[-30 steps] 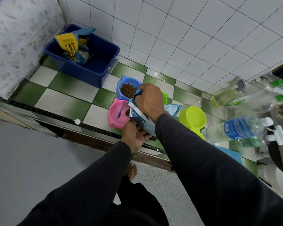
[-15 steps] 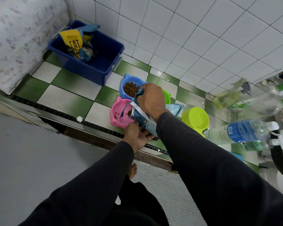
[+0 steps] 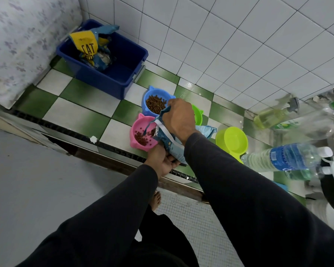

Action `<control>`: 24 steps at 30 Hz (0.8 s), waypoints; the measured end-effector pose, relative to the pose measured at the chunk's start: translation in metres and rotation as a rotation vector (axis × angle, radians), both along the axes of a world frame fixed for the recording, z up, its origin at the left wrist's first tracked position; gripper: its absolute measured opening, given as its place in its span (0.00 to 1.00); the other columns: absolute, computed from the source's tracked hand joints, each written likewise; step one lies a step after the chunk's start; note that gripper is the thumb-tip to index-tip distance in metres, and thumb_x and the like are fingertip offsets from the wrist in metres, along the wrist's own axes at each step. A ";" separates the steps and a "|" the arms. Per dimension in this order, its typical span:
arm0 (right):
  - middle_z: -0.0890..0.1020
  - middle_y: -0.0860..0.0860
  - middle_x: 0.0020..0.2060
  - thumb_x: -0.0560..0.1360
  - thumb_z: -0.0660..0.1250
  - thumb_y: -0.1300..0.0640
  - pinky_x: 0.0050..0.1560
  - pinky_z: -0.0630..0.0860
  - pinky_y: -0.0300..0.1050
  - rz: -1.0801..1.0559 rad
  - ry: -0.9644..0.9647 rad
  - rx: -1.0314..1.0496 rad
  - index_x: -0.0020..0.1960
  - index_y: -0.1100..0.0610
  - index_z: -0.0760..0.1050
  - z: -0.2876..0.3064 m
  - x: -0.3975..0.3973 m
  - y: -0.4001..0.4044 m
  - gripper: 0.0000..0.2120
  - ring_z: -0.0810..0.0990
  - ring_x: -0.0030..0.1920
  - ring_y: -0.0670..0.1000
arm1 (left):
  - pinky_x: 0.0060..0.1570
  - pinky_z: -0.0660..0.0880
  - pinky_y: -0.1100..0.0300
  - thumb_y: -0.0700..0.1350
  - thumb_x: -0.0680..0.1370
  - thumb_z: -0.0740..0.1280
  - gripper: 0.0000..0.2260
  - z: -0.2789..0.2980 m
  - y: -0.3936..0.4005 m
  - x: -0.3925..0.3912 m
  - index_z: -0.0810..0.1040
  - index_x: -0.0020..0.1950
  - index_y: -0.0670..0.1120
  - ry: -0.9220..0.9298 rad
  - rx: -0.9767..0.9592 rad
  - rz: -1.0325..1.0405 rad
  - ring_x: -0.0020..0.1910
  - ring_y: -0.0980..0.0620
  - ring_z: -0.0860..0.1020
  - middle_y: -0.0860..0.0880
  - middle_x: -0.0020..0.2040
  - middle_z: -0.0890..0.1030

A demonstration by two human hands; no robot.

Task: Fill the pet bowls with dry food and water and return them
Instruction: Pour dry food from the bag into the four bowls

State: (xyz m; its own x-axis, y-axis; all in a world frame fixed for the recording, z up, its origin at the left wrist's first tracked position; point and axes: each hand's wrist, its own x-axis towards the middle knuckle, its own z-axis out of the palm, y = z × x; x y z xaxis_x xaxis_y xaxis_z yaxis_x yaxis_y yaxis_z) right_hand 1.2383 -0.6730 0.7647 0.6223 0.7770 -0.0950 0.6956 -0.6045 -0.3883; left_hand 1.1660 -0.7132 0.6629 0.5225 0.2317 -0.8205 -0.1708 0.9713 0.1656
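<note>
A blue-grey food bag [image 3: 165, 139] is tilted over the pink bowl [image 3: 138, 129], and brown kibble lies in that bowl. My right hand [image 3: 178, 117] grips the bag's open top edge. My left hand [image 3: 162, 160] holds the bag from below at its lower end. Behind the pink bowl stands a blue bowl [image 3: 156, 104] holding a heap of kibble. A green bowl [image 3: 198, 116] is partly hidden behind my right hand. A larger lime-green bowl [image 3: 231, 140] sits to the right.
A dark blue bin [image 3: 104, 60] with a yellow cat-food bag [image 3: 89, 45] stands at the back left by the tiled wall. Water bottles [image 3: 281, 157] and a spray bottle [image 3: 272, 116] crowd the right edge. A drain grate [image 3: 71, 130] runs along the checkered floor's front.
More kibble has fallen from the bag into the pink bowl. Both hands keep their hold on the bag in about the same spot.
</note>
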 end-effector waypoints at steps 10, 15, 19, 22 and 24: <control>0.84 0.59 0.42 0.71 0.69 0.62 0.43 0.79 0.47 -0.017 0.011 -0.008 0.46 0.60 0.81 -0.006 0.005 0.002 0.05 0.83 0.43 0.61 | 0.45 0.77 0.43 0.50 0.86 0.61 0.13 0.001 0.005 0.002 0.80 0.58 0.43 -0.005 -0.025 0.025 0.51 0.42 0.82 0.41 0.47 0.87; 0.84 0.57 0.42 0.71 0.70 0.60 0.42 0.76 0.45 -0.044 0.003 -0.008 0.47 0.58 0.81 -0.010 0.009 0.003 0.05 0.82 0.43 0.60 | 0.53 0.77 0.42 0.50 0.85 0.62 0.12 0.002 0.005 0.003 0.81 0.55 0.44 -0.031 -0.033 0.000 0.52 0.41 0.82 0.41 0.48 0.86; 0.85 0.58 0.43 0.71 0.71 0.60 0.44 0.80 0.47 -0.052 -0.010 0.005 0.48 0.58 0.82 -0.012 0.012 0.003 0.07 0.83 0.44 0.60 | 0.46 0.78 0.43 0.50 0.85 0.64 0.11 0.001 0.006 0.006 0.81 0.54 0.43 -0.035 -0.047 -0.010 0.51 0.41 0.82 0.41 0.47 0.85; 0.85 0.57 0.44 0.71 0.72 0.59 0.45 0.81 0.48 -0.055 -0.009 0.009 0.48 0.58 0.83 -0.012 0.014 0.004 0.07 0.83 0.44 0.59 | 0.43 0.77 0.44 0.50 0.85 0.63 0.12 -0.001 0.006 0.009 0.80 0.54 0.44 -0.029 -0.054 -0.012 0.50 0.41 0.82 0.42 0.44 0.87; 0.85 0.57 0.43 0.71 0.72 0.59 0.43 0.80 0.47 -0.055 -0.009 0.011 0.47 0.58 0.82 -0.013 0.015 0.004 0.06 0.83 0.43 0.58 | 0.42 0.77 0.44 0.51 0.85 0.62 0.12 -0.003 0.005 0.010 0.80 0.54 0.44 -0.021 -0.058 -0.018 0.50 0.42 0.82 0.42 0.41 0.87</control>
